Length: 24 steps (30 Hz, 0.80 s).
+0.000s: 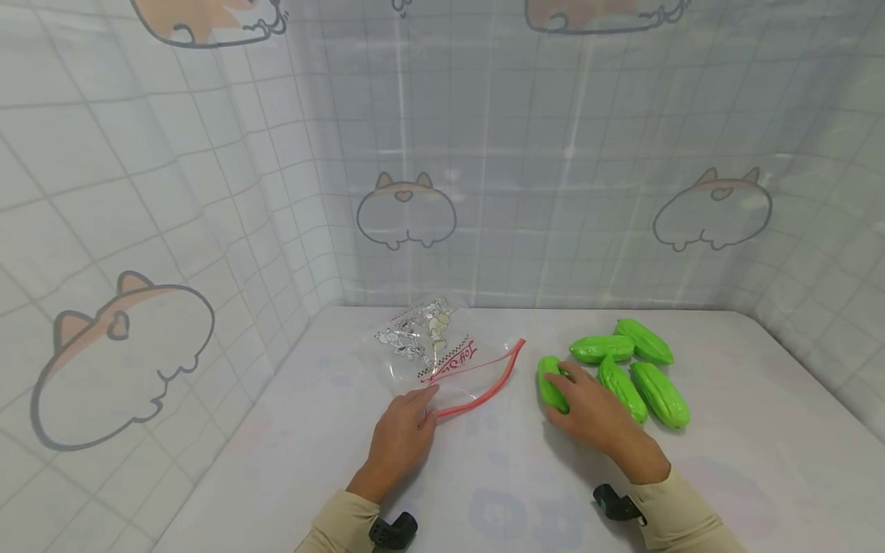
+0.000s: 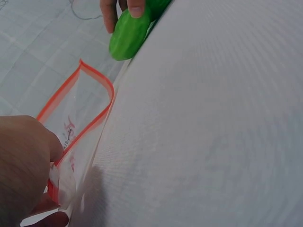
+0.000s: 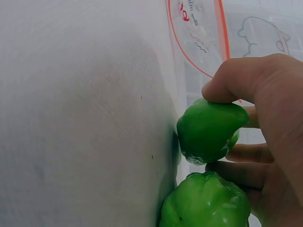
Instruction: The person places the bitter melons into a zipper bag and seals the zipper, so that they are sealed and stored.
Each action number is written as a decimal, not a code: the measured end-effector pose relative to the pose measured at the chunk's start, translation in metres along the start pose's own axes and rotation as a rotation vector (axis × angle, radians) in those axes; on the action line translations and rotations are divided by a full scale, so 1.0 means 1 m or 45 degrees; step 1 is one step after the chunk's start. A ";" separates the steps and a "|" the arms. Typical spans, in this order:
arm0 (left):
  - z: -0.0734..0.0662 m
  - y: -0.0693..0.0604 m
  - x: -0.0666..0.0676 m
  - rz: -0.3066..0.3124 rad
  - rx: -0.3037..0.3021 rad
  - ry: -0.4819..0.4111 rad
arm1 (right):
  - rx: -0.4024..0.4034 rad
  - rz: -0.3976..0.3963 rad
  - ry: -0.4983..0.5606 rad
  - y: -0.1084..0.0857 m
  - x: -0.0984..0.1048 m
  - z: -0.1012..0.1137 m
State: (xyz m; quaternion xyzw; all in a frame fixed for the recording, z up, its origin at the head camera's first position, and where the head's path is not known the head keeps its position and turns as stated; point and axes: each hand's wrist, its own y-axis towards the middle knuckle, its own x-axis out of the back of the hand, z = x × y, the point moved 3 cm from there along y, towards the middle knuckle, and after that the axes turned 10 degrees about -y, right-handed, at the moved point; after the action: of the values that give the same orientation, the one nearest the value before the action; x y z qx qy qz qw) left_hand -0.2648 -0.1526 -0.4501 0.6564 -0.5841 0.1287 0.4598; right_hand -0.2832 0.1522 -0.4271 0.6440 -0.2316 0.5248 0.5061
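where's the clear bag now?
Head view: the clear bag lies just below centre on the table, red edge held by the left hand, left of the green vegetable in the right hand.

Left hand [image 1: 403, 432] is pinching a clear bag [image 1: 442, 349] by its red rim [image 1: 489, 394], right hand [image 1: 588, 407] is gripping a green veggie [image 1: 545, 384], four more veggies [image 1: 660, 395] are lying nearby.

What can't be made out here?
- Head: part of the held green vegetable, hidden by the right hand.
- Head: gripped part of the clear bag, behind the left hand.
- Right wrist: part of the lower vegetable, cut off by the bottom edge.
- Left wrist: bag lettering, too small.
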 end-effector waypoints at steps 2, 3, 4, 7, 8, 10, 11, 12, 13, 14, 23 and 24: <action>0.000 0.000 0.000 -0.001 0.004 0.005 | -0.005 0.002 0.005 0.000 0.000 0.000; 0.000 0.000 0.000 -0.002 0.004 0.008 | -0.010 0.005 0.009 0.001 0.000 0.000; 0.000 0.000 0.000 -0.002 0.002 0.010 | -0.017 0.010 0.014 0.001 0.000 0.000; 0.001 0.000 0.000 0.000 0.004 0.005 | -0.043 0.032 0.040 0.001 0.000 0.000; 0.001 0.000 -0.001 0.000 0.003 0.003 | -0.055 0.041 0.051 0.002 0.000 0.000; 0.002 0.000 -0.001 0.002 0.002 -0.003 | -0.077 0.058 0.075 0.002 0.000 0.000; 0.002 0.000 -0.001 0.002 0.003 -0.007 | -0.086 0.063 0.086 0.002 0.000 0.000; 0.002 0.000 -0.001 0.001 0.001 -0.010 | -0.095 0.065 0.097 0.002 0.000 0.000; 0.003 0.000 -0.002 0.000 -0.002 -0.012 | -0.101 0.063 0.107 0.003 0.000 0.000; 0.003 0.000 -0.002 -0.001 -0.005 -0.015 | -0.105 0.059 0.116 0.003 0.000 0.000; 0.003 0.001 -0.002 -0.023 0.007 -0.076 | -0.149 -0.035 0.257 0.002 0.005 -0.001; 0.003 0.002 -0.002 -0.019 0.017 -0.079 | -0.152 -0.057 0.281 0.001 0.007 -0.001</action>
State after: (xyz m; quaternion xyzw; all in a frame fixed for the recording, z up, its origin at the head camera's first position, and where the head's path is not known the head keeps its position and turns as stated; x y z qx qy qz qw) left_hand -0.2680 -0.1536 -0.4525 0.6676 -0.5923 0.1087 0.4379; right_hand -0.2823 0.1541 -0.4205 0.5561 -0.1909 0.5664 0.5776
